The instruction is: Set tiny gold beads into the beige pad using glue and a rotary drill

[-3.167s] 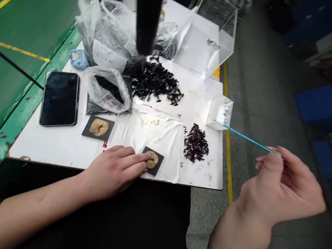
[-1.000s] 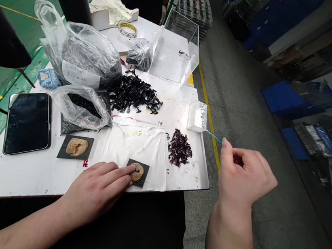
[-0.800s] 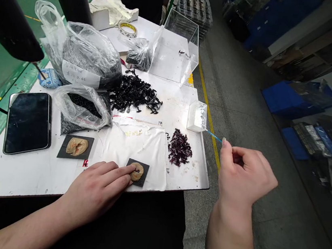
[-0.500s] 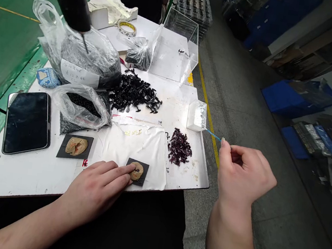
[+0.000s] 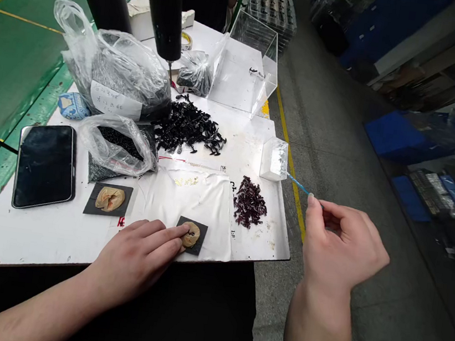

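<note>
My left hand (image 5: pixel 136 256) lies flat on the white board's near edge, its fingertips touching a small black square (image 5: pixel 191 234) that carries a tan lump. My right hand (image 5: pixel 341 247) is off the board's right side, fingers pinched on a thin blue stick (image 5: pixel 297 185). The stick's far tip reaches into a small clear box (image 5: pixel 274 158). A heap of dark purple parts (image 5: pixel 250 202) lies between the hands, beside a white sheet (image 5: pixel 194 198).
A second black square with a tan lump (image 5: pixel 109 199) and a phone (image 5: pixel 46 165) lie left. Behind are bags of black parts (image 5: pixel 114 74), a loose black pile (image 5: pixel 189 126), a clear acrylic case (image 5: pixel 247 64) and a black post (image 5: pixel 165 8). Concrete floor lies right.
My right hand has drawn nearer the small clear box, so less of the stick shows. The view shifted and the black post swung across the top. My left hand stayed put.
</note>
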Available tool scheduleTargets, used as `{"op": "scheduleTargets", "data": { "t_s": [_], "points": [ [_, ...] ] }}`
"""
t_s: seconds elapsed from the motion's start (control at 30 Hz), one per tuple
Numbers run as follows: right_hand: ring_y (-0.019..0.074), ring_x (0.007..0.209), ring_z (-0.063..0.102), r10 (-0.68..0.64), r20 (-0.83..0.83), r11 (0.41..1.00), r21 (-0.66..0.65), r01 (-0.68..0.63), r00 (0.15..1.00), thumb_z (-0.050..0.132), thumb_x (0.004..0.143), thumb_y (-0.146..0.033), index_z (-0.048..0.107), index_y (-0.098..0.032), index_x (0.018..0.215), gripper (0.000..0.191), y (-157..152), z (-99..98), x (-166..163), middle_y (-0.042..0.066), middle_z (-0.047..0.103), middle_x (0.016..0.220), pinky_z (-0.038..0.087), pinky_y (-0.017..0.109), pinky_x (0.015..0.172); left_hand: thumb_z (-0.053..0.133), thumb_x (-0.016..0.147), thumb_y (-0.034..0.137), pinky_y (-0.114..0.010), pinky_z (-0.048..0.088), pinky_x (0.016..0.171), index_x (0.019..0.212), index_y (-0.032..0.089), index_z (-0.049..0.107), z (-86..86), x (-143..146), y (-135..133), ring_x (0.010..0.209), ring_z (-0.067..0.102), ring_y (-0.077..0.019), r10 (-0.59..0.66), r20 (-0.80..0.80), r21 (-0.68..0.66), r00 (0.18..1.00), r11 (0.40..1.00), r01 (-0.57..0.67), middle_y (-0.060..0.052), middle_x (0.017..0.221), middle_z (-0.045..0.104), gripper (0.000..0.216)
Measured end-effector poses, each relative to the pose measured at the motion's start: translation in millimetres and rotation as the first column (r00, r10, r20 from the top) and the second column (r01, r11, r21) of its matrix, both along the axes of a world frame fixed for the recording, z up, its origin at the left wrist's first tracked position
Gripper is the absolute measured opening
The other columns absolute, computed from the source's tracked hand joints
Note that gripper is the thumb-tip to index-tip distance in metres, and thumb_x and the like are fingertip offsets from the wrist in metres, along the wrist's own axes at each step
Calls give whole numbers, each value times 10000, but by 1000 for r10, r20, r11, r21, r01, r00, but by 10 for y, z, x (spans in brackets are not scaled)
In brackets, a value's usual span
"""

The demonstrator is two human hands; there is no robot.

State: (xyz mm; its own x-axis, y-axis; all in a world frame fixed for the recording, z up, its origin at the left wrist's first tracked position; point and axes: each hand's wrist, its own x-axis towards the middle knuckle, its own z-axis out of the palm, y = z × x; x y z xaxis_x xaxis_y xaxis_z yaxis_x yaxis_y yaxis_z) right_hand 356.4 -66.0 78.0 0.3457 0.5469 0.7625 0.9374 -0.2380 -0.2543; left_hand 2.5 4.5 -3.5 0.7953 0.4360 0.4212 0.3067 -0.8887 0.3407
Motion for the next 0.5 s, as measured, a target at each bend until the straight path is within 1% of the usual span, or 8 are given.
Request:
{"op": "scheduleTargets", "data": {
  "t_s": [0.1,0.27,0.5],
  "points": [
    [176,724,701,11,-13,1000,6,-11,1000,852,990,-324,838,-213,916,134,15,-32,20,19,787,825,549,331,695,628,1117,144,-400,507,786,1169,193,709,2,-10,-1,927,668,-231,-5,-7,-5,1000,1000,5,-41,1517,764,107],
    [178,757,726,-13,-61,1000,-14,12,998,830,1010,-374,850,-218,965,164,80,-137,70,25,812,874,573,328,731,637,1109,141,-406,529,817,1231,180,719,3,-21,-3,954,671,-231,-14,0,-18,1000,1000,14,-47,1507,768,153],
    [211,896,793,19,-93,1000,-7,-20,996,753,1054,-370,861,-219,1064,186,164,-247,66,58,851,997,639,355,834,611,1108,141,-391,544,791,1186,184,739,0,-4,2,928,682,-215,3,-9,-6,1000,1000,-3,-69,1478,783,156]
  ]
}}
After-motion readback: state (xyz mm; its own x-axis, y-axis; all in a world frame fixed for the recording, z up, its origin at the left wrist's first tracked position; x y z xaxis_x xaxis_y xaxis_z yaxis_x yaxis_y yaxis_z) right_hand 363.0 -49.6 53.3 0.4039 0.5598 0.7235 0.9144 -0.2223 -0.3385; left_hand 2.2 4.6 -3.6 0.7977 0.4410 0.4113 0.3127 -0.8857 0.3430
